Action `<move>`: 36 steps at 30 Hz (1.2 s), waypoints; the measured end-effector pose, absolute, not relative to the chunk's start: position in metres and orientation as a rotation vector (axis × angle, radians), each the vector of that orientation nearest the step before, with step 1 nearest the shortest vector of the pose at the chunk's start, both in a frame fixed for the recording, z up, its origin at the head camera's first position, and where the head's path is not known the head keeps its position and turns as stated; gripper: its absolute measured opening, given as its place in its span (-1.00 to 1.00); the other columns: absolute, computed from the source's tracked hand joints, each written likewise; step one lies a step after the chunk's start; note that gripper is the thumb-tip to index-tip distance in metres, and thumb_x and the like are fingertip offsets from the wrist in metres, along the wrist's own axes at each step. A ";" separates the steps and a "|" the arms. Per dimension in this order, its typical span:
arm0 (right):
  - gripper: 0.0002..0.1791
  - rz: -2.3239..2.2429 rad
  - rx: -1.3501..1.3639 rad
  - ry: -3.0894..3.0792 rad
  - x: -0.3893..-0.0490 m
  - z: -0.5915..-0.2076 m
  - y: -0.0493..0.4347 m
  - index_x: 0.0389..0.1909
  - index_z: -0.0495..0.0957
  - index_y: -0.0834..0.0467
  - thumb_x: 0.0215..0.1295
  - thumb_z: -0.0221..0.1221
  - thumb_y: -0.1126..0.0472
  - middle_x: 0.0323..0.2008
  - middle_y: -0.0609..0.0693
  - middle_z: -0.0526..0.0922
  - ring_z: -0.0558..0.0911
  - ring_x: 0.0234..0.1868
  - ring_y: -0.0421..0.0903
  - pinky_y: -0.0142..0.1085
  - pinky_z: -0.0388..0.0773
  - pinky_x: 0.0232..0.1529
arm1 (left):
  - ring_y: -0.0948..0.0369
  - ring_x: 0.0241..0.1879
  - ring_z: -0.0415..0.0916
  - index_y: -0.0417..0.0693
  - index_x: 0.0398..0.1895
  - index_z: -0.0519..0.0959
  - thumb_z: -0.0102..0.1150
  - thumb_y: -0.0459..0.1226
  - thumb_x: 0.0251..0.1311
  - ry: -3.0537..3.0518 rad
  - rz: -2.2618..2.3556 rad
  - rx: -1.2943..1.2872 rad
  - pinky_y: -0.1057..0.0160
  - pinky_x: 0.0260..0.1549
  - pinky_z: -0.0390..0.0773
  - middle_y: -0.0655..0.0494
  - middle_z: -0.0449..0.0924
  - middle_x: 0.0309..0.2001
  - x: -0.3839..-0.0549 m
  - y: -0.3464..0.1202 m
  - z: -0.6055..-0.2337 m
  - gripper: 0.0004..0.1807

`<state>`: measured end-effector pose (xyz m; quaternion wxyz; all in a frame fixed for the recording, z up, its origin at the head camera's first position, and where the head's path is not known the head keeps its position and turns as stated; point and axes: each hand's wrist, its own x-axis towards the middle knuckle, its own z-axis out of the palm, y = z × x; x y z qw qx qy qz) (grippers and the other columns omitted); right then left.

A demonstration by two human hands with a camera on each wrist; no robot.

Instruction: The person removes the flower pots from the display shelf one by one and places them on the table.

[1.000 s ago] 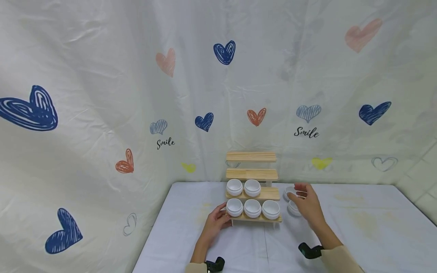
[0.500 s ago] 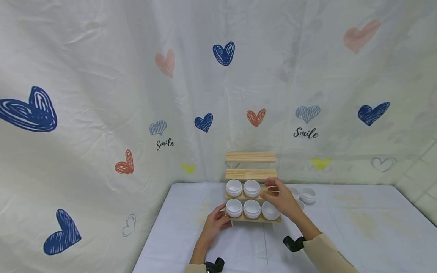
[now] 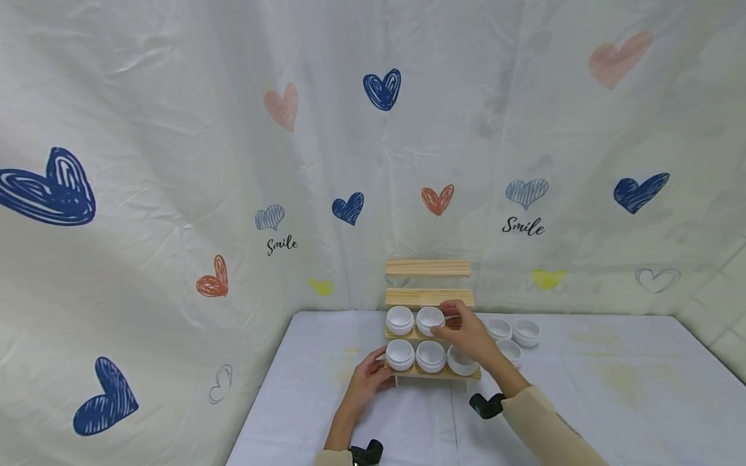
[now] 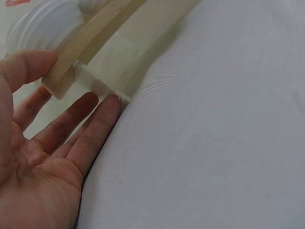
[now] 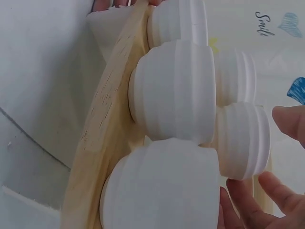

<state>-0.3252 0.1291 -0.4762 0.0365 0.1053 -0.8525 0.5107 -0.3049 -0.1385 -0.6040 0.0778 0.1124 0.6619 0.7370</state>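
A tiered wooden display stand (image 3: 430, 297) with clear legs holds several small white ribbed cups on its two lower steps. My left hand (image 3: 366, 380) grips the left end of the lowest step (image 4: 76, 59), thumb on top and fingers below, against the clear leg (image 4: 97, 82). My right hand (image 3: 471, 338) reaches over the second step. Its thumb and fingertips are spread round the right side of the second cup (image 3: 429, 315) there. In the right wrist view, fingertips (image 5: 268, 180) are right at that cup (image 5: 240, 140), while the thumb lies just off its rim.
Three more white cups stand on the white cloth right of the stand: a rear one (image 3: 499, 328), a right one (image 3: 527, 332) and a front one (image 3: 509, 351). A heart-print curtain (image 3: 466, 142) hangs behind the table.
My right hand has moved left from over the loose cups on the cloth to the second cup on the second step. The left hand and the stand have stayed in place.
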 end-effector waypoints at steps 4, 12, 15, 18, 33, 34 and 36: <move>-0.35 1.547 0.308 -2.629 -0.327 -0.477 0.126 0.27 0.39 0.20 0.25 0.41 0.10 0.17 0.28 0.57 0.61 0.09 0.13 -0.01 0.61 0.15 | 0.18 0.03 0.65 -0.06 0.50 0.33 0.20 -0.33 0.40 1.982 2.206 0.333 0.10 0.03 0.72 -0.13 0.62 0.15 -0.305 -0.139 -0.605 -0.39; -0.36 1.523 0.248 -2.677 -0.328 -0.477 0.122 0.27 0.39 0.19 0.24 0.41 0.10 0.16 0.24 0.57 0.59 0.09 0.09 0.00 0.59 0.17 | 0.17 0.03 0.65 -0.06 0.50 0.33 0.20 -0.32 0.40 1.977 2.205 0.331 0.10 0.03 0.72 -0.14 0.62 0.16 -0.305 -0.138 -0.605 -0.38; -0.35 1.526 0.243 -2.677 -0.329 -0.477 0.122 0.26 0.39 0.20 0.23 0.42 0.10 0.17 0.24 0.57 0.59 0.09 0.09 0.00 0.58 0.18 | 0.17 0.03 0.65 -0.06 0.50 0.33 0.21 -0.31 0.40 1.979 2.204 0.331 0.10 0.03 0.72 -0.13 0.62 0.15 -0.305 -0.138 -0.605 -0.38; -0.35 1.528 0.236 -2.672 -0.329 -0.478 0.121 0.25 0.40 0.21 0.21 0.43 0.11 0.16 0.24 0.58 0.59 0.09 0.08 -0.02 0.58 0.17 | 0.16 0.04 0.65 -0.07 0.50 0.34 0.22 -0.31 0.39 1.981 2.203 0.324 0.10 0.03 0.73 -0.12 0.62 0.15 -0.305 -0.138 -0.606 -0.38; -0.33 1.469 0.185 -2.716 -0.330 -0.478 0.117 0.26 0.40 0.22 0.21 0.44 0.08 0.19 0.26 0.58 0.59 0.15 0.13 0.04 0.56 0.24 | 0.18 0.02 0.66 -0.08 0.49 0.34 0.22 -0.31 0.38 1.972 2.217 0.320 0.11 0.02 0.73 -0.11 0.63 0.15 -0.305 -0.138 -0.605 -0.38; -0.33 1.467 0.185 -2.721 -0.330 -0.478 0.117 0.26 0.40 0.21 0.22 0.43 0.08 0.20 0.26 0.58 0.59 0.16 0.14 0.05 0.56 0.24 | 0.18 0.02 0.66 -0.08 0.49 0.34 0.22 -0.32 0.38 1.972 2.216 0.322 0.11 0.02 0.73 -0.11 0.63 0.15 -0.305 -0.138 -0.605 -0.38; -0.34 1.468 0.177 -2.724 -0.330 -0.478 0.117 0.26 0.40 0.19 0.22 0.43 0.08 0.21 0.25 0.58 0.59 0.17 0.15 0.05 0.56 0.25 | 0.18 0.02 0.66 -0.08 0.49 0.34 0.22 -0.32 0.38 1.975 2.216 0.326 0.11 0.02 0.73 -0.11 0.63 0.15 -0.305 -0.138 -0.605 -0.38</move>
